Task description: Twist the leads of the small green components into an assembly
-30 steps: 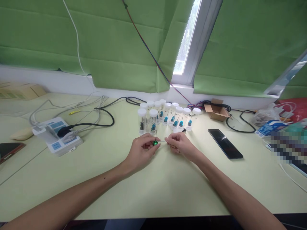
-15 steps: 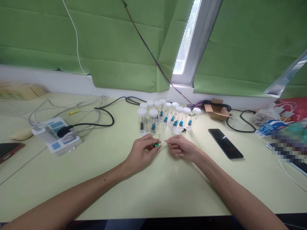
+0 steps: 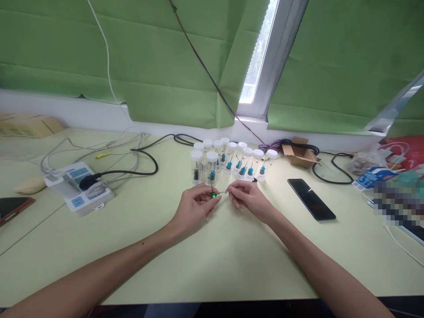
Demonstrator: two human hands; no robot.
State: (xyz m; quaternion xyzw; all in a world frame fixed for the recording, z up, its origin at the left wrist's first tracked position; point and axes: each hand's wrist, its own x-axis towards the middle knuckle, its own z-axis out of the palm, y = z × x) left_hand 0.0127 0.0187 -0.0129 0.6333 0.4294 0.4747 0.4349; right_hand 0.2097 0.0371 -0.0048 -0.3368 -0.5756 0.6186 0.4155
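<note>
My left hand (image 3: 195, 205) is closed in a pinch around a small shiny green part (image 3: 213, 194). A thin dark stem rises from that part. Just to its right, my right hand (image 3: 247, 198) pinches a slim pale metal rod (image 3: 226, 191) between thumb and fingertips. The rod's left end points at the green part; whether the two touch, I cannot tell. Right behind both hands stand several clear tubes with white caps, among them a front tube (image 3: 212, 167) with a blue piece inside. A small black piece (image 3: 255, 180) shows behind my right hand.
A black phone (image 3: 311, 198) lies to the right. Behind it sits an open cardboard box (image 3: 300, 154) beside dark cables. On the left is a white power strip (image 3: 77, 204) with plugs and cords. A blue-and-white packet (image 3: 374, 176) lies at the far right.
Both hands have shifted slightly left, the right one also a little up. The green part has turned, so its stem now stands more upright. The rod stays pinched in my right hand.
</note>
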